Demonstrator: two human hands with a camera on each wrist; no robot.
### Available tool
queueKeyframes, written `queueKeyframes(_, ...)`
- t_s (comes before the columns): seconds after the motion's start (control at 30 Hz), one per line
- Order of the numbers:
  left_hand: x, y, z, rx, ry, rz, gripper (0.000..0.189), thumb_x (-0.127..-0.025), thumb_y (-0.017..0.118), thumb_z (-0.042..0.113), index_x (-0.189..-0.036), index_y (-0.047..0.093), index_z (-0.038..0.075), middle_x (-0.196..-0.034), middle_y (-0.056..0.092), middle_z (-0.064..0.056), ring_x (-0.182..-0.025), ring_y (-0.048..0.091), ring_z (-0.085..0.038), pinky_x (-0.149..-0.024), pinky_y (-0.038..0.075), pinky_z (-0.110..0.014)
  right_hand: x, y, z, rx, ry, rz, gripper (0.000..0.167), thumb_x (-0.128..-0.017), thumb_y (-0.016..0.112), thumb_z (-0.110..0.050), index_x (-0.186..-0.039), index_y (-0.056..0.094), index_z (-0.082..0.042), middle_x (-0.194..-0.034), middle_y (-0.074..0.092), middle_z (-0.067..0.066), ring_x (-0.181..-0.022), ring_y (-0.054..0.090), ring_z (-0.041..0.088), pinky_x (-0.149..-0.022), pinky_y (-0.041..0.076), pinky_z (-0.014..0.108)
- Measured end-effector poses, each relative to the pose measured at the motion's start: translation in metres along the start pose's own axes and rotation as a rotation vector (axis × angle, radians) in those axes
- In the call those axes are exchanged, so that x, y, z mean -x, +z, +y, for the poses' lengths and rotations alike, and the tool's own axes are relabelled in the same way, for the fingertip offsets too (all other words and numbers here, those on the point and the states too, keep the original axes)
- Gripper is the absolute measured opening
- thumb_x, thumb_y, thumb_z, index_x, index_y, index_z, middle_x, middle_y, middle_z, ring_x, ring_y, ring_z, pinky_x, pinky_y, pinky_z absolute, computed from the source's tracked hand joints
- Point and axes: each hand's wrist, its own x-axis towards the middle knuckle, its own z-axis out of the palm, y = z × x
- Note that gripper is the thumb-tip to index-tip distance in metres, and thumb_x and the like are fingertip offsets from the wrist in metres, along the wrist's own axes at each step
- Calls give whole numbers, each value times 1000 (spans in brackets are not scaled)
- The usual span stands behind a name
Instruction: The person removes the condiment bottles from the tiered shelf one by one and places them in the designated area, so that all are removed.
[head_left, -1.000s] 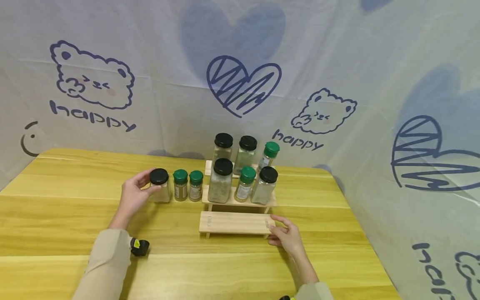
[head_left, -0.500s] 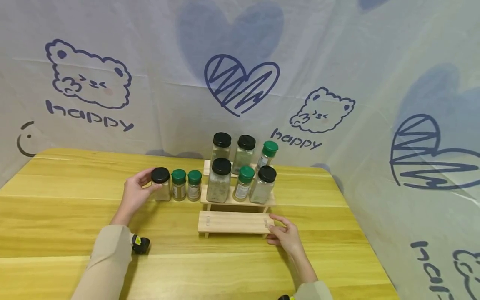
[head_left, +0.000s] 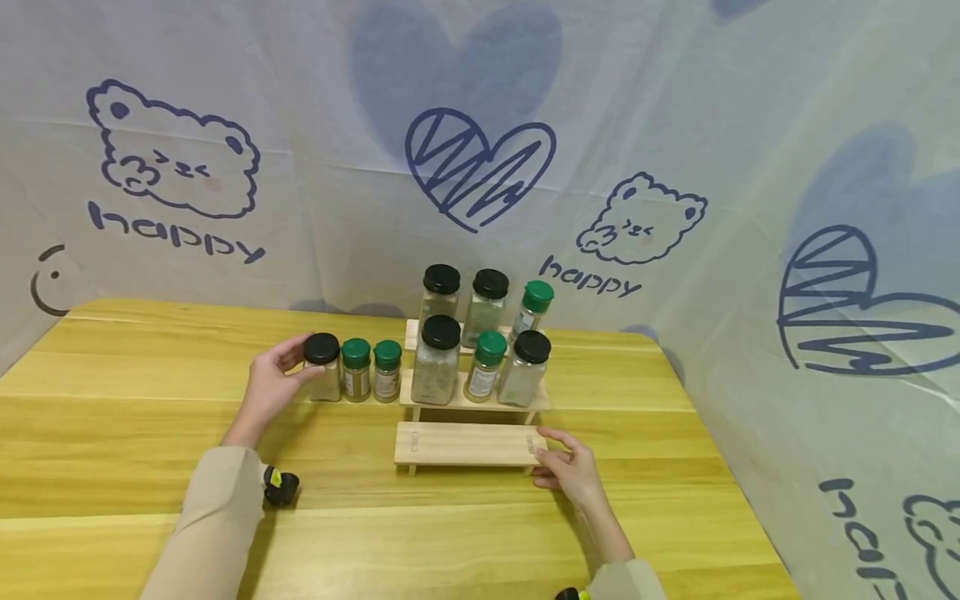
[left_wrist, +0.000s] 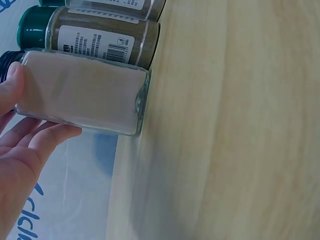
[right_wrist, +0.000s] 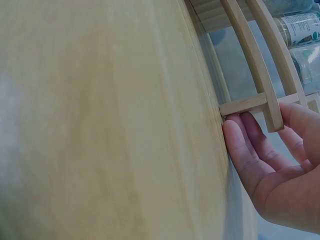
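Observation:
My left hand (head_left: 276, 383) grips a black-capped glass spice jar (head_left: 326, 387) near its cap, thumb on the near side. The jar stands upright on the table, and its contents look pale in the left wrist view. Close beside it on the right are two smaller green-capped spice jars (head_left: 356, 382). At the right end of a low wooden step shelf (head_left: 468, 447), my right hand (head_left: 572, 472) holds the board's edge between thumb and fingers. In the right wrist view the fingertips sit by the shelf's leg (right_wrist: 245, 104).
Behind the low step, a middle wooden step (head_left: 468, 402) carries two black-capped jars and a green-capped one. A back step (head_left: 412, 335) holds another similar trio. A printed cloth (head_left: 330, 208) hangs behind the wooden table (head_left: 360, 533).
My left hand has shifted the black-capped jar slightly right, closing the gap to the green-capped jars. My right hand stays at the shelf's end. The head view has drifted a little.

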Motion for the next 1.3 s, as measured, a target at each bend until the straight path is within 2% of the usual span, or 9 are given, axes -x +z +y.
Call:
queueKeyframes(0.1,0,0,-1,5,-7,-7,49,-79,65,-3,-124,46,-7,-115,54,-24,-101,54,-16,-84,44,-22,0,0,-1,6,7,5,36,-86,53,5,-121,49,6,-75,64,16,-63,62,23,-57,54,35)
queueKeyframes(0.3,1,0,-1,28,-16,-40,51,-81,63,-2,-127,43,-8,-119,50,-26,-108,48,-37,-85,42,-18,0,1,0,11,6,9,35,-86,54,5,-120,49,7,-76,64,17,-63,62,22,-56,54,34)
queueKeyframes(0.5,1,-1,0,50,-7,-64,53,-81,62,-3,-129,40,-8,-122,47,-26,-110,47,-37,-89,41,-28,1,1,0,6,-4,-1,36,-86,53,4,-121,48,7,-76,64,17,-63,63,23,-56,54,35)
queueKeyframes(0.63,1,-1,-1,60,20,-65,57,-81,62,-4,-131,37,-7,-122,47,-27,-110,46,-38,-88,41,-22,1,1,-1,5,5,-3,36,-86,53,4,-122,48,7,-76,64,17,-63,63,22,-57,54,34)
queueKeyframes(0.83,4,-3,-4,178,27,-87,65,-81,59,-8,-137,26,-6,-126,40,-31,-114,40,-42,-84,41,-15,1,1,0,13,2,-6,35,-87,53,3,-121,48,7,-76,64,17,-63,63,23,-57,54,35)
queueKeyframes(0.93,6,-4,-4,190,14,-76,64,-82,59,-6,-137,26,-6,-127,40,-30,-115,42,-37,-83,41,-14,1,1,0,12,1,-6,36,-87,53,3,-122,47,7,-76,64,17,-64,62,24,-57,54,36)
queueKeyframes(1.03,8,-4,-4,165,24,-53,60,-82,60,-5,-134,31,-6,-125,43,-29,-110,49,-17,-82,42,-13,1,1,0,13,3,-5,36,-87,53,3,-122,47,7,-76,64,17,-63,63,24,-57,54,37)
queueKeyframes(1.1,10,-4,-2,150,25,-45,58,-82,60,-5,-134,33,-6,-125,44,-28,-107,50,-13,-82,42,-12,1,1,0,14,3,-3,36,-87,53,3,-122,47,7,-76,64,17,-63,63,24,-57,54,37)
queueKeyframes(1.3,16,-4,5,152,-3,-9,54,-83,59,-4,-131,36,-7,-124,44,-28,-110,48,-21,-80,41,-10,2,1,-1,25,-9,-11,36,-87,52,3,-123,45,8,-75,63,18,-62,62,23,-57,54,36)
